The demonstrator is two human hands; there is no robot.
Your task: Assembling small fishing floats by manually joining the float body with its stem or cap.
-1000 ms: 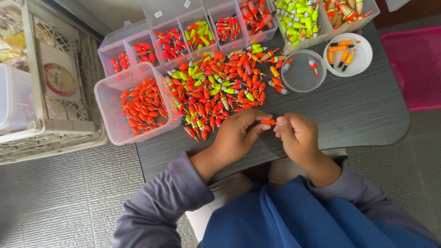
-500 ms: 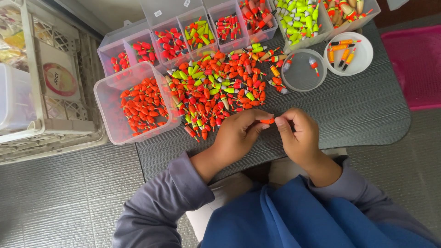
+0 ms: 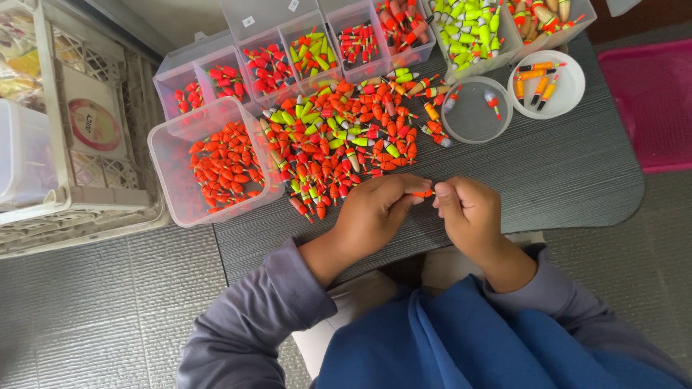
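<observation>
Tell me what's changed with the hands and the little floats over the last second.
Very little. The left hand and right hand were already together at the table's near edge, pinching one small orange float between their fingers; they have only shifted slightly around it. Nothing was picked up or let go. The loose pile of floats, the clear tub and the round dishes stayed put.

Two hands work at the tabletop's near edge — the left hand (image 3: 375, 216) and the right hand (image 3: 472, 216) — pinching one small orange float (image 3: 424, 193) between them. Two round white dishes sit near the far right corner: the nearer dish (image 3: 468, 122) holds one float, the farther dish (image 3: 573, 97) four orange ones. One large clear tub (image 3: 173, 155) of orange floats stands at the left edge — the loose pile (image 3: 346, 144) beside it is too many to count.
</observation>
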